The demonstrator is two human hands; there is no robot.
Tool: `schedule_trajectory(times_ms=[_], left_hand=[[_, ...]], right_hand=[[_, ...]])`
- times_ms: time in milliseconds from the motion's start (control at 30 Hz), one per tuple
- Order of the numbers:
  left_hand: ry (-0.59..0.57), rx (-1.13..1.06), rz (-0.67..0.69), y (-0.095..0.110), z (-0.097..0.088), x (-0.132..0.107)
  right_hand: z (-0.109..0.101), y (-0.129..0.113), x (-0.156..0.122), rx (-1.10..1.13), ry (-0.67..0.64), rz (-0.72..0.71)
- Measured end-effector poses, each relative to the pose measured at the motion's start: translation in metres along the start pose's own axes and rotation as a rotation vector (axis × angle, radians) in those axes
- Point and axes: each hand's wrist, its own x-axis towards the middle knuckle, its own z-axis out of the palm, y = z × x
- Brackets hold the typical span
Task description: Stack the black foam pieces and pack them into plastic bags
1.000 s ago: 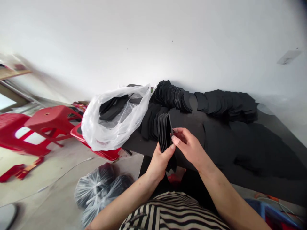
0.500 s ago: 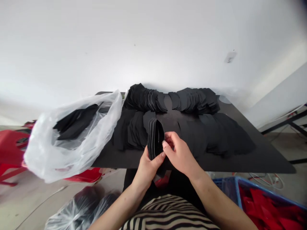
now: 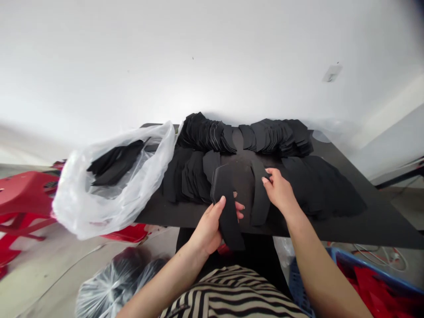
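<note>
A flat, curved black sheet piece (image 3: 260, 198), pinched in the right hand (image 3: 280, 187), is now being held apart from the curved black stack (image 3: 225, 181) being gripped by the left hand (image 3: 209, 223) over the black worktop's (image 3: 380, 229) front; separation is apparently being completed. Surrounding space is being occupied by fanned black rows (image 3: 281, 134) and, leftward, an open, whitish plastic bag (image 3: 74, 194).

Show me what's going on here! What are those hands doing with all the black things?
The left hand holds a small stack of curved black pieces. The right hand pinches one separate black piece by its edge. Rows of similar pieces lie on the dark table. An open plastic bag at its left end holds more.
</note>
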Motion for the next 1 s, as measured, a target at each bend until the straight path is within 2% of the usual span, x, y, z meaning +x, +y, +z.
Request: schedule_trajectory(times_ms=[100,167,267,400,500,633,700,867,1000], left_hand=[[-0.010,-0.051,0.027,0.000,-0.003,-0.003],[0.008,-0.078,0.067,-0.002,-0.004,-0.004],[0.060,-0.075,0.104,-0.003,-0.007,-0.004],[0.086,-0.159,0.144,-0.004,-0.013,-0.006],[0.091,-0.225,0.207,-0.001,-0.018,-0.010],[0.114,-0.279,0.190,0.002,-0.027,-0.014],[0.114,-0.287,0.178,0.003,-0.032,-0.016],[0.096,-0.230,0.065,0.007,-0.044,-0.019],[0.127,-0.262,0.092,0.014,-0.051,-0.020]], right_hand=[[0.001,-0.006,-0.003,-0.120,0.049,-0.076],[0.004,-0.026,-0.017,-0.020,0.077,-0.189],[0.011,-0.065,-0.045,0.202,0.025,-0.311],[0.023,-0.104,-0.073,0.209,-0.058,-0.381],[0.030,-0.116,-0.083,0.173,-0.030,-0.427],[0.037,-0.126,-0.088,0.207,0.032,-0.473],[0.042,-0.130,-0.086,0.335,0.013,-0.419],[0.051,-0.135,-0.057,0.694,-0.260,-0.033],[0.062,-0.127,-0.009,0.765,-0.249,-0.015]])
